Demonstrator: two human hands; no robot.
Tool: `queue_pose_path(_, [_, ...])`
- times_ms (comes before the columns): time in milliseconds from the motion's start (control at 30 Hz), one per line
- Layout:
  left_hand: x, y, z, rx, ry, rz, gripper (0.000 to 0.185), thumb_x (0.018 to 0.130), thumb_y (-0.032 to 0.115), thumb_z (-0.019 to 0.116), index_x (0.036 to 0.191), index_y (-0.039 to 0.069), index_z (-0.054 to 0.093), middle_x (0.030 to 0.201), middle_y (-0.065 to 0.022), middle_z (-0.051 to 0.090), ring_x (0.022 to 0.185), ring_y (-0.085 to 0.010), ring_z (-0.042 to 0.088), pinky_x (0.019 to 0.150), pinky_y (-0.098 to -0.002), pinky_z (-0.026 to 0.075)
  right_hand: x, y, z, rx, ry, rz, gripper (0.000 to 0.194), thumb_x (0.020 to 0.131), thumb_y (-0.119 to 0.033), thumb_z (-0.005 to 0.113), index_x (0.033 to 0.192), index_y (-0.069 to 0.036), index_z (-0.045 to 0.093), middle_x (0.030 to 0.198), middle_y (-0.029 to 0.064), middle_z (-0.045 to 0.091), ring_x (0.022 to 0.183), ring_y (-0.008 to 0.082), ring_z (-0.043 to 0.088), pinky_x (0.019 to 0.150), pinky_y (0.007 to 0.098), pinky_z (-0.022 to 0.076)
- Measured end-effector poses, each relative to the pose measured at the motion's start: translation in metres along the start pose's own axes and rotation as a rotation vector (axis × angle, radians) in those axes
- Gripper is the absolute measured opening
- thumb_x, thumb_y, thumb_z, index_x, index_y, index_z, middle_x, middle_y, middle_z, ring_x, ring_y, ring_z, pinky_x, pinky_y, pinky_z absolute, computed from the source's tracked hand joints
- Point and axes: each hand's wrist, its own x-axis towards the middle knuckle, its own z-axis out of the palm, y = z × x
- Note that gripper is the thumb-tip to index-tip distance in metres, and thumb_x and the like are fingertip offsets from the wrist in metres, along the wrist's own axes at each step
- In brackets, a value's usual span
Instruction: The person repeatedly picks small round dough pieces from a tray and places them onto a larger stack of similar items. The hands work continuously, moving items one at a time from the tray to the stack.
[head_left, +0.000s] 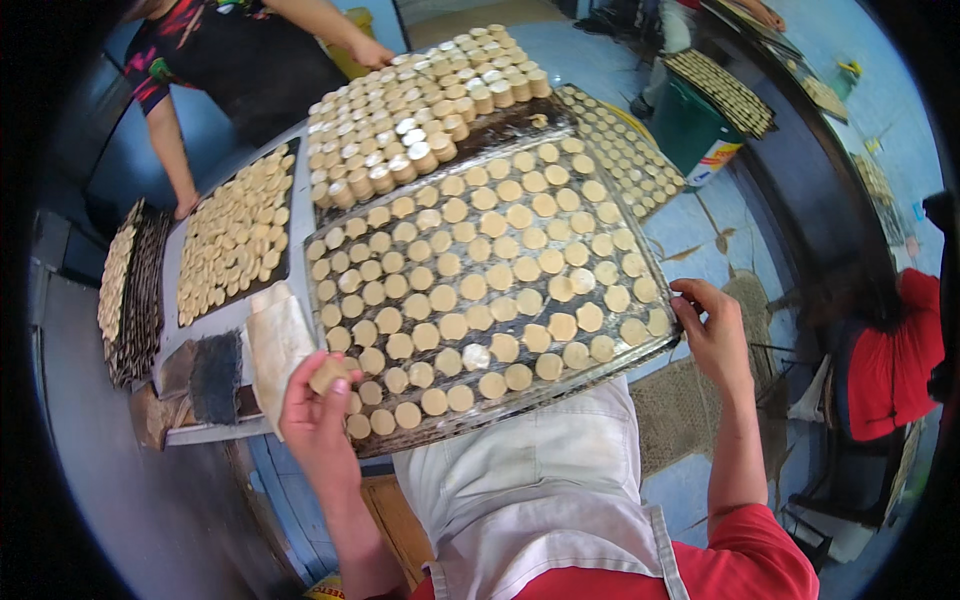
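Before me is a dark metal baking tray (559, 306) covered with rows of pale round dough discs (442, 298), a few of them whitened with flour. Between the thumb and fingers of my left hand (319, 409) is a small dough piece (328, 375), perhaps a short stack of discs; it is above the tray's front left side. My right hand (712, 322) grips the tray's right edge, thumb on top. Behind this tray stands another one (517, 127) bearing many stacked dough discs (420, 112), with a bare dark strip along its near right side.
A sheet of heaped discs (236, 232) lies on the table at left, beside a pile of trays (139, 300). Cloths (217, 375) hang near the table's corner. Another person's hand (373, 54) touches the stacked tray. Rightward are a lower disc-covered tray (622, 154) and a green bin (686, 112).
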Motion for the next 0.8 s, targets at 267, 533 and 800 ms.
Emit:
queue_pose_path(267, [0.009,-0.029,-0.05,-0.15,0.094,-0.058,0.036,0.105,-0.004,0.071,0.14,-0.007,0.068,0.127,-0.0179,0.074,0.109,-0.0257,0.076,0.105,-0.0396,0.061,0.009,-0.013,-0.006,-0.184,-0.091,0.02,0.034,0.107,-0.006,0.066,0.14,-0.001,0.07,0.094,0.02,0.073,0.086,0.0271,0.073,0.08,0.042,0.0551])
queue_pose_path(533, [0.027,-0.016,-0.069,-0.364,0.093,-0.142,0.039,0.107,0.003,0.071,0.144,-0.007,0.063,0.133,-0.0214,0.072,0.116,-0.0291,0.075,0.112,-0.0436,0.06,-0.004,0.001,-0.015,0.298,-0.22,0.161,0.041,0.118,-0.015,0.056,0.149,0.011,0.062,0.127,0.0102,0.074,0.117,0.0125,0.065,0.102,0.0284,0.0521])
queue_pose_path(800, [0.03,-0.02,-0.069,-0.366,0.081,-0.117,0.04,0.108,0.007,0.07,0.146,-0.006,0.063,0.133,-0.0223,0.072,0.117,-0.0307,0.074,0.111,-0.0431,0.058,0.003,0.003,-0.007,0.709,-0.186,0.438,0.047,0.118,-0.031,0.057,0.148,0.005,0.065,0.096,0.0047,0.075,0.06,0.0049,0.053,0.05,0.0244,0.0362])
